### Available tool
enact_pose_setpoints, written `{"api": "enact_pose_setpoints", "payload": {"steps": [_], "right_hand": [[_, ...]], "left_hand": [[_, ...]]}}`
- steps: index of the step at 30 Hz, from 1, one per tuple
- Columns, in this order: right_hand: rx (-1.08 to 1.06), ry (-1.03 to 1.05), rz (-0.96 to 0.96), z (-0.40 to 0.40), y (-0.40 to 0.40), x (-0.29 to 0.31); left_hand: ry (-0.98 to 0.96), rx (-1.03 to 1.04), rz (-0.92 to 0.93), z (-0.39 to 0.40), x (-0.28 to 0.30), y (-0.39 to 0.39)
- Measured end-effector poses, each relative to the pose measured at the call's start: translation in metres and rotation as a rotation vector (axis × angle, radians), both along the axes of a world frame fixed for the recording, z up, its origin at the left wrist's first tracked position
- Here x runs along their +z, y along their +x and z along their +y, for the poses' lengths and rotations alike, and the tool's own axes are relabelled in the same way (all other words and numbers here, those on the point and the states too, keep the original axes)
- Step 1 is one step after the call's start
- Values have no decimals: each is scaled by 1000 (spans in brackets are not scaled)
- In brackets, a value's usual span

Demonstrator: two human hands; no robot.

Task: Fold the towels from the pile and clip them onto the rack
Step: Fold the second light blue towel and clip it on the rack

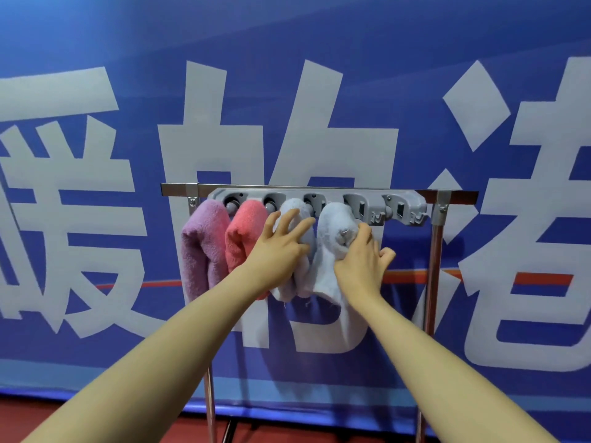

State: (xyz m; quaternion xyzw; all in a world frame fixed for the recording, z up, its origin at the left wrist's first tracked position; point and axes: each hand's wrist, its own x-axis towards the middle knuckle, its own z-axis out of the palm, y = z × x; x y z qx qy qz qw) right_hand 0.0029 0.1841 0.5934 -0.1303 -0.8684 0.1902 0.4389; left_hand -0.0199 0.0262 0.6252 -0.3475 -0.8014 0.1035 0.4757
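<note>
While right hand pinches white towel | left hand spread on neighbouring towel | rack behind

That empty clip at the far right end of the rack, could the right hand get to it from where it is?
Probably yes. The right hand is on the white towel just left of the empty clip, and nothing hangs between them.
</note>
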Motion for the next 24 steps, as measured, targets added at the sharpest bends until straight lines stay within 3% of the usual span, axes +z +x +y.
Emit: {"api": "enact_pose_setpoints", "payload": {"steps": [6,9,16,20,24], "right_hand": [[-90,300,-60,24,8,2],[-19,209,-85,19,10,-2],[337,-257,-114,-6,26,-13],[390,-233,-38,-8,36,3],[412,-91,-15,-3,34,30]], "left_hand": [[68,-81,-98,3,-1,5],[89,-105,-163,3,1,9],[221,-145,-297,6,-5,14],[413,-108,-355,5,-4,20],[425,-63,-445,1,1,23]]}}
